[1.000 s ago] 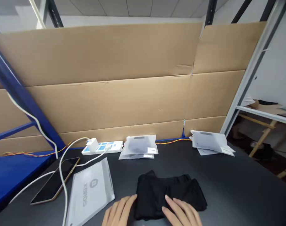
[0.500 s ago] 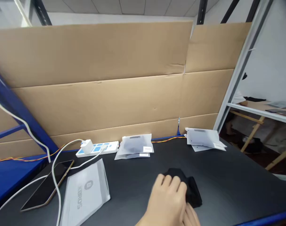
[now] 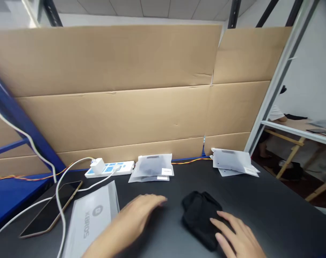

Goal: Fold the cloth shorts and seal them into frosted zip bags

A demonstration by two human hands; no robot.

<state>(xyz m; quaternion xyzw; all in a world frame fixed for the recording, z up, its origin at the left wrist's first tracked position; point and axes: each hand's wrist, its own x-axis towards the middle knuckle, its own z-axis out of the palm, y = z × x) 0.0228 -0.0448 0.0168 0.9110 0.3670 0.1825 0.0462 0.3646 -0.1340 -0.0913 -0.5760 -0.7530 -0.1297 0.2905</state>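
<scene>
A folded piece of black fabric (image 3: 200, 218) lies bunched on the dark table top; its exact kind does not show. At its lower right edge is my right hand (image 3: 239, 234), fingers spread, the fingertips over or lightly touching the fabric. My left hand (image 3: 138, 216) hovers over the table to the left of the fabric, apart from it, fingers extended and holding nothing. Beneath and beside my left forearm is a frosted plastic bag (image 3: 91, 218) with grey print on it.
A phone (image 3: 51, 209) and white cable (image 3: 61, 211) lie at the left. Along the back stand a power strip (image 3: 110, 168), a stack of frosted bags (image 3: 152, 166) and another stack of bags (image 3: 232, 161). Cardboard panels (image 3: 125, 118) close off the back. A person shows partly beyond the right frame.
My hands, earlier together on the black fabric, have come apart. The left has moved left off the fabric and the right now shows at its right side. The fabric lies flatter and more exposed.
</scene>
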